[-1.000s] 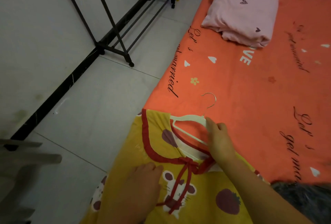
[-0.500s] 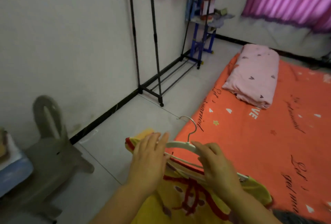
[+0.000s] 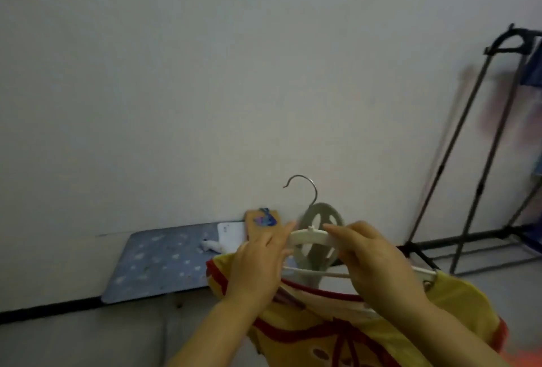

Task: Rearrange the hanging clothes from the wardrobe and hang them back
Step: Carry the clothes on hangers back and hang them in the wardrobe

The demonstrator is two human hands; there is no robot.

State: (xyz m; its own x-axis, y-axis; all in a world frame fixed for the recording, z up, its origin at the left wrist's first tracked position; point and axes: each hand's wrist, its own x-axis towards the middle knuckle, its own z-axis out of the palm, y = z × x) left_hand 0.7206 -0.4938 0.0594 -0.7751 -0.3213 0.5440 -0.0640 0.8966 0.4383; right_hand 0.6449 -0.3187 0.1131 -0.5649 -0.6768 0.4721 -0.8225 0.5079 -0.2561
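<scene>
A yellow garment [image 3: 457,305] with red trim hangs on a white plastic hanger [image 3: 311,234] with a metal hook [image 3: 305,188] pointing up. I hold both in the air at the bottom middle of the head view. My left hand [image 3: 258,267] grips the hanger's left arm and the garment's shoulder. My right hand [image 3: 378,261] grips the hanger's right arm, fingers curled over the bar. The black clothes rack [image 3: 469,144] stands at the right edge against the white wall, apart from the hanger.
A low blue patterned table [image 3: 158,261] stands against the wall at lower left, with a small white item and a card on it. A grey chair back [image 3: 319,237] shows behind the hanger. Blurred clothes hang at the far right edge.
The garment and hanger went from lying on the orange bed to being held up in both hands. The view swung left from the bed toward the wall and the blue table.
</scene>
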